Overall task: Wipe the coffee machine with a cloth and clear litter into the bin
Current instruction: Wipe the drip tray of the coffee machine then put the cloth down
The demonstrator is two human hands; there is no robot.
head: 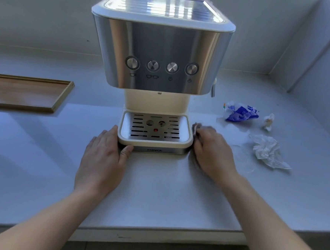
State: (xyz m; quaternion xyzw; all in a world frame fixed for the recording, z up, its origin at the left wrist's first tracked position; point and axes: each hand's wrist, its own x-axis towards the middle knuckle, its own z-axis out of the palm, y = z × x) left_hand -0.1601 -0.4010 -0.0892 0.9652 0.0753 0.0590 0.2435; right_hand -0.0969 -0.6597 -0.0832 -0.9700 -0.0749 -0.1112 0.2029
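A wooden tray (25,93) lies at the far left of the tabletop (156,192), well apart from everything else. The left hand (102,159) is laid flat beside the left front corner of the coffee machine (159,47), fingers (109,137) together and extended, the thumb pressed against the front edge of the drip tray base (153,141); it appears to be steadying the machine, and nothing is gripped. The machine stands upright at the centre, its base between the two hands. Just beside the base's right wall, the right hand (212,153) is pressed down on the cloth (197,126), fingers (208,135) closed over it; only a blurred edge of cloth is seen beyond the fingertips. The coming wipe is judged to run along that right wall, front to back, so the right hand is the nearer one. Farther right, apart from the hand, the litter is scattered: a blue wrapper (242,114), a small paper ball (268,121) and a crumpled tissue (269,150). No bin can be clearly identified.
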